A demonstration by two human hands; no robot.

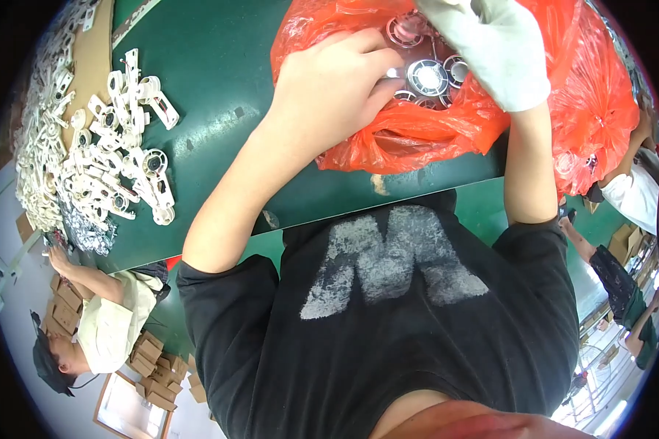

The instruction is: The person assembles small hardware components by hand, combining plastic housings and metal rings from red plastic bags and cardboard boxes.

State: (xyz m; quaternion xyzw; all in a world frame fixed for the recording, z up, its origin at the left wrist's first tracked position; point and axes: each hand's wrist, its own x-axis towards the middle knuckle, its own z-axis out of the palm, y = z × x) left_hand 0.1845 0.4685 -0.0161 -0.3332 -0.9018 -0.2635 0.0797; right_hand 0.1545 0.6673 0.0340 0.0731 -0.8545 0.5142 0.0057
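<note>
My bare left hand (337,84) reaches over the near left rim of a red plastic bag (425,135). Its thumb and fingers are pinched together at a small pale tip, most of which they hide. Just right of the fingertips, several round parts with silver rims and spokes (427,77) lie inside the bag. My right hand (494,55), in a white glove, is over the bag's right side, with its fingers curled. The upper picture edge cuts off part of this hand, and what it grips is hidden.
White plastic pieces with round ends (121,139) lie heaped on the green table (220,157) at left, beside a cardboard strip (88,66). Another red bag (593,124) bulges at right. A co-worker (110,314) is at the lower left, near cardboard boxes (157,373); other people are at right.
</note>
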